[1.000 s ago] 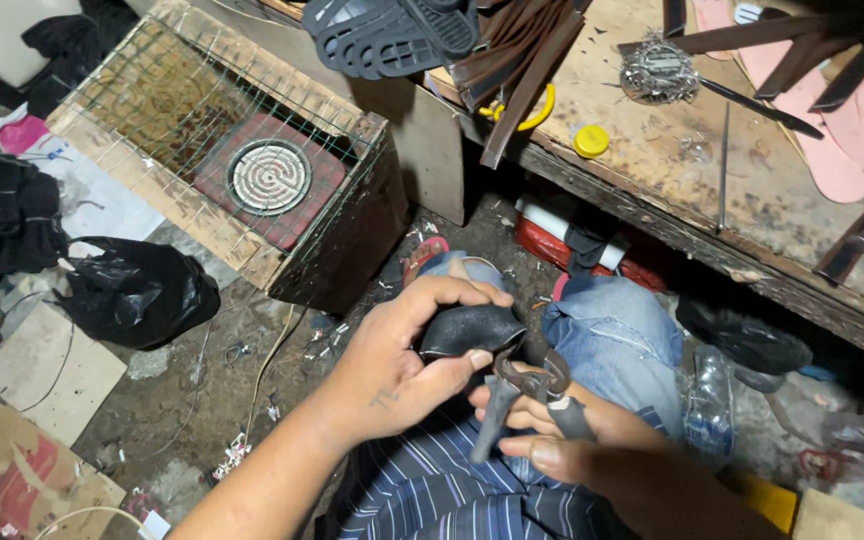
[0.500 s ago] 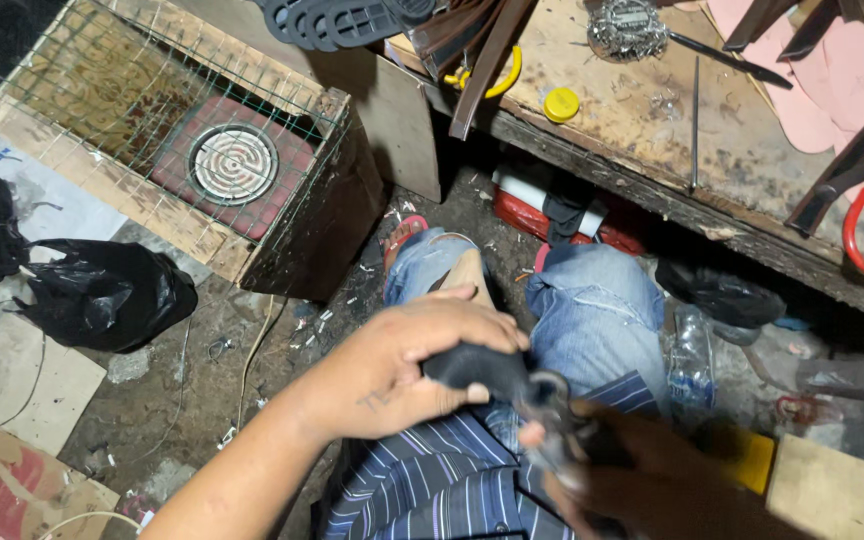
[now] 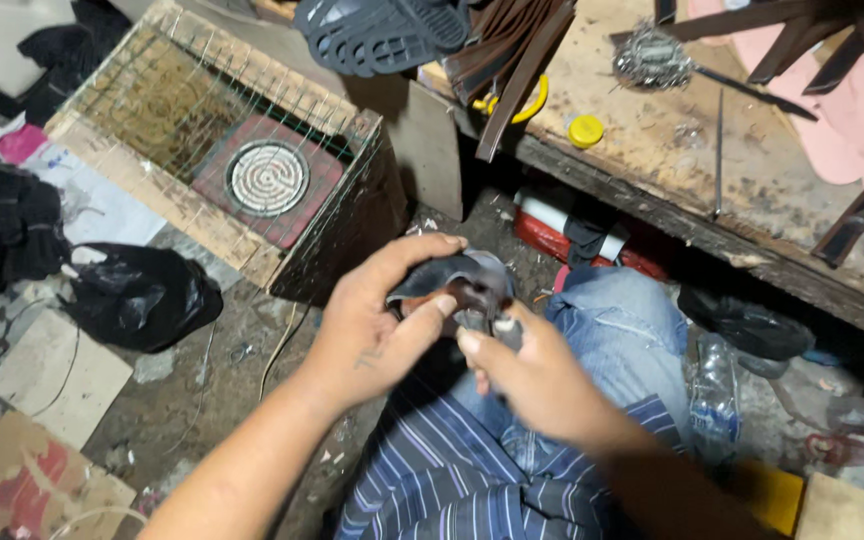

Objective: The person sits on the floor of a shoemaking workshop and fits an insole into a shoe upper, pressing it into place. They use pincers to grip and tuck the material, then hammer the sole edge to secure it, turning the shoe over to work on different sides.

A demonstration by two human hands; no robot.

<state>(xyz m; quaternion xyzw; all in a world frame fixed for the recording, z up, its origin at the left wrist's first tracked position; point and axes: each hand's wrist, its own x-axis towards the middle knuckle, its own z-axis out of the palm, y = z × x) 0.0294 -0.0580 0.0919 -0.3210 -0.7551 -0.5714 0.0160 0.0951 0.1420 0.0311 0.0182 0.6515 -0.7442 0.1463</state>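
Far left: a black plastic bag (image 3: 137,295) lies on the floor beside flat cardboard pieces (image 3: 52,375). Next, a wooden crate (image 3: 252,170) covered with wire mesh encloses a round coil heater (image 3: 267,177). Centre: the left hand (image 3: 377,320) grasps a dark curved leather piece (image 3: 447,280), thumb below and fingers over its top edge, above the person's knee in blue jeans (image 3: 622,330). Touching it from the right, the right hand (image 3: 537,380) is clenched about a small metal tool (image 3: 487,322); motion blur hides the tool's form. Upper right: a worn wooden table (image 3: 672,180) carries a yellow cap (image 3: 585,130), a ball of steel wool (image 3: 647,55) and a thin metal rod (image 3: 719,150).
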